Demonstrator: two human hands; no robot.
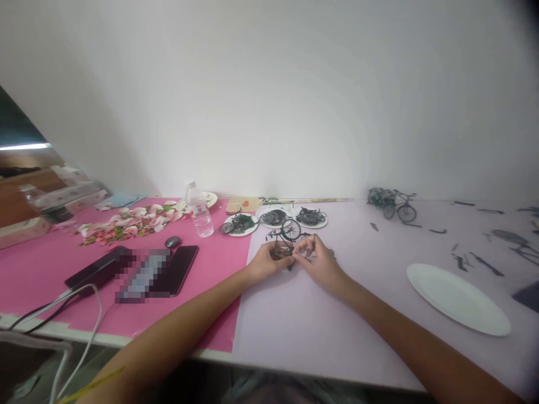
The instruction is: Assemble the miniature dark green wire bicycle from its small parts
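Note:
Over the pale part of the table, my left hand [268, 261] is closed around a small dark model bicycle [290, 230]. One spoked wheel points up toward the wall, and the fingers cover part of the frame. My right hand [320, 262] meets it from the other side, thumb and fingertips pinched together against the bicycle's lower part. Whatever sits in that pinch is too small to make out. Just beyond the hands are three white plates of dark bicycle parts: a left plate [252, 229], a middle plate [261, 212] and a right plate [323, 223].
Assembled model bicycles [393, 205] stand by the wall at right. Loose dark parts [484, 264] and a white oval plate [458, 300] lie nearer. On the pink side are a water bottle [199, 210], petal-like pieces [130, 221], a mouse [172, 242], a dark tablet [183, 272] and cables [99, 306].

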